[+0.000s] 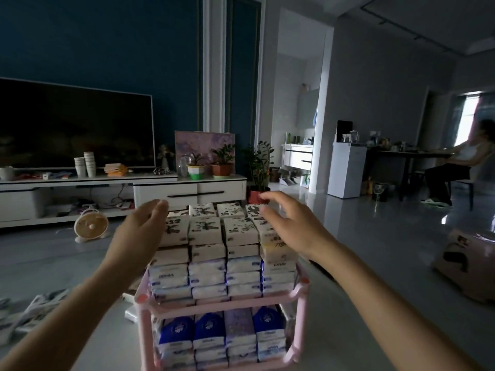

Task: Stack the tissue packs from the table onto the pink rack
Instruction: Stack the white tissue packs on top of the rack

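**Tall pile, empty hands, thin margin**

Stacked in four columns on the top shelf of the pink rack (302,290): tissue packs (206,231), layered well above the corner posts, with flowered wrappers uppermost and blue-and-white ones beneath. Packed tight on the lower shelf as well, edge to edge.

Flanking the top layer with both hands, gripping nothing. Left hand (146,228) at the pile's left edge, fingers relaxed and a little apart, blurred at the tips. Cannot tell whether touching the end pack. Right hand (289,226) over the back right corner, fingers spread, either grazing the wrapper or just above it.

Probably squaring up or checking the pile, with the job judged near its end. Left to fetch: loose packs (34,309) lying low off the rack's left side.

With no wall above the posts, easy to slide the slick wrappers with a sideways nudge and spill a column over an edge. Likeliest to go first: the yellowish pack (278,249) at the front right corner, jutting past the shelf's right edge. Pressing from one side only apt to shove the upper tier toward the other. Leaning hard on one corner liable to rock a light, top-heavy frame.

Farther out: a small fan (91,224) on the floor, a television (75,124) above a low white cabinet (187,192), and a person (455,167) seated far right.
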